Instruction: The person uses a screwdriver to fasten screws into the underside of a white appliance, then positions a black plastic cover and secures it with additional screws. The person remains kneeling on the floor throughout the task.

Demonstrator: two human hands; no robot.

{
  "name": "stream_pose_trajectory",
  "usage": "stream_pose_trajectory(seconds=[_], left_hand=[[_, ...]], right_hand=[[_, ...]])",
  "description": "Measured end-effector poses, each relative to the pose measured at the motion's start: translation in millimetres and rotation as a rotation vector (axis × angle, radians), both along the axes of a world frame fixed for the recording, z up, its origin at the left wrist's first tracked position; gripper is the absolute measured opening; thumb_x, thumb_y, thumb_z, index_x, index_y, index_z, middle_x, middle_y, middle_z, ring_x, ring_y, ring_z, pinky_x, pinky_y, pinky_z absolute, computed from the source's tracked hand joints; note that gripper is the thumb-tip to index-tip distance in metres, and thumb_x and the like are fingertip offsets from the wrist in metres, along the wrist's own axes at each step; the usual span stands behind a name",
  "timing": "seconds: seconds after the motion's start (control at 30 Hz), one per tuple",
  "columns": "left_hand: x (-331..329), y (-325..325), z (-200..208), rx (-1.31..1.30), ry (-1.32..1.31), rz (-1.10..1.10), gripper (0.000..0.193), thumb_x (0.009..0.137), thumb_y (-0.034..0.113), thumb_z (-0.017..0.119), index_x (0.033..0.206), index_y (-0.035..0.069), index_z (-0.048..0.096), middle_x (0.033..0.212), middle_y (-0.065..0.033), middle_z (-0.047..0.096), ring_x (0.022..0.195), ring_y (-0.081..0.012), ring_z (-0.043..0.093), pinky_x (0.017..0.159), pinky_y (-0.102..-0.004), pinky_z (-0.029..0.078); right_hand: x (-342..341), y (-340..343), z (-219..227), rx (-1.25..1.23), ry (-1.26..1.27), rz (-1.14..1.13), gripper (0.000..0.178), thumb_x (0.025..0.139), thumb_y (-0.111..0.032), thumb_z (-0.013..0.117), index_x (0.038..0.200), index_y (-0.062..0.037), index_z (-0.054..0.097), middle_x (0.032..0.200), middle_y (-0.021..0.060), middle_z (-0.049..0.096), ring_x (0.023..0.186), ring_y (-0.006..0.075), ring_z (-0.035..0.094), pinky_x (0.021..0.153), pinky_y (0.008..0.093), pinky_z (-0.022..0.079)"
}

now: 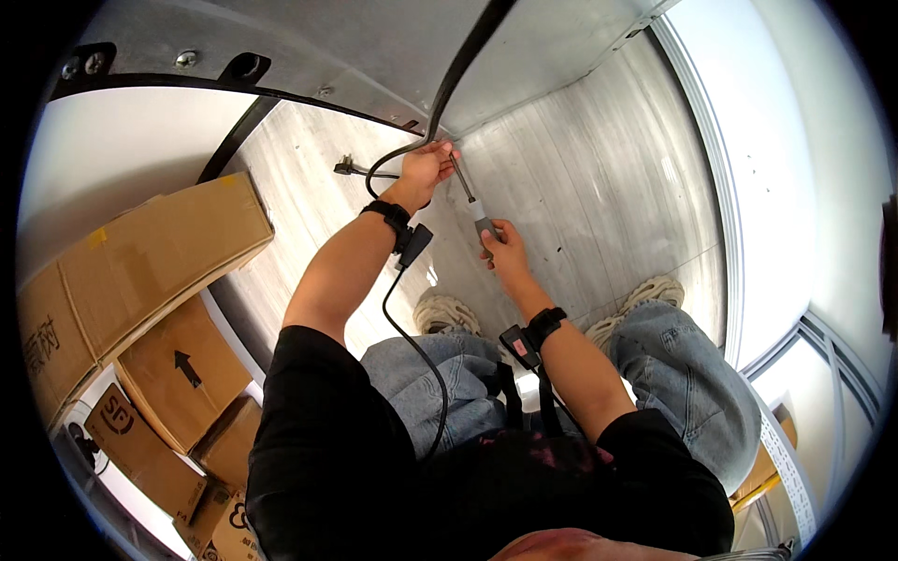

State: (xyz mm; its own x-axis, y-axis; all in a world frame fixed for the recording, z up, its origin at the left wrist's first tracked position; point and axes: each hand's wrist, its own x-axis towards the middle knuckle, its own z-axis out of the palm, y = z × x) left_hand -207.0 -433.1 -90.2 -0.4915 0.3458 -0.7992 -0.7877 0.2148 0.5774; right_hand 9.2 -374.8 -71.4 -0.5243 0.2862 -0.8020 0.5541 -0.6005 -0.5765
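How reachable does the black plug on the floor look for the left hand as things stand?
Probably yes: the plug lies to the left of the left hand, with a looping black cable between but nothing solid blocking. The hand would likely have to leave its spot by the screwdriver's tip.

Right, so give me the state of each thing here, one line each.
Grey-handled metal screwdriver: gripped in the bare right hand, shaft toward the bare left hand.
Black pronged plug: unplugged, on the pale wood-grain floor.
Thick black cable: bent in a curve.
Silver round-headed screw: appears seated in the grey metal panel.
Large brown cardboard box: stacked with other cardboard boxes.
Black wrist straps: fastened.
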Motion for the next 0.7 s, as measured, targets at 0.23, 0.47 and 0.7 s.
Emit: stream_pose_trajectory(seconds=[0.23,0.47,0.7], left_hand=[[5,4,5,-0.001,0.035,0.079,0.017,0.092,0.014,0.056,0.107,0.005,0.057,0.098,-0.0045,0.066,0.083,-0.0121,0.06,0.075,-0.0239,0.049],[-3,6,13,-0.019,-0.008,0.119,0.018,0.093,0.014,0.055,0.106,0.002,0.057,0.098,-0.0041,0.066,0.08,-0.0095,0.059,0.075,-0.0233,0.05],[-4,6,5,-0.05,0.005,0.112,0.016,0.094,0.014,0.053,0.104,0.002,0.058,0.099,-0.0036,0.066,0.08,-0.0097,0.059,0.075,-0.0232,0.049]], right_hand=[[-1,15,4,0.121,0.027,0.056,0.031,0.089,-0.022,0.06,0.115,-0.006,0.053,0.083,0.0025,0.057,0.063,0.0116,0.053,0.054,0.0275,0.041],[-10,14,6,0.122,0.039,0.091,0.03,0.09,-0.02,0.059,0.115,-0.0047,0.052,0.08,0.0015,0.055,0.063,0.0092,0.054,0.049,0.0237,0.04],[-12,14,0,0.153,0.053,0.116,0.028,0.09,-0.02,0.059,0.112,-0.0047,0.054,0.08,0.0014,0.055,0.06,0.0092,0.053,0.048,0.0238,0.039]])
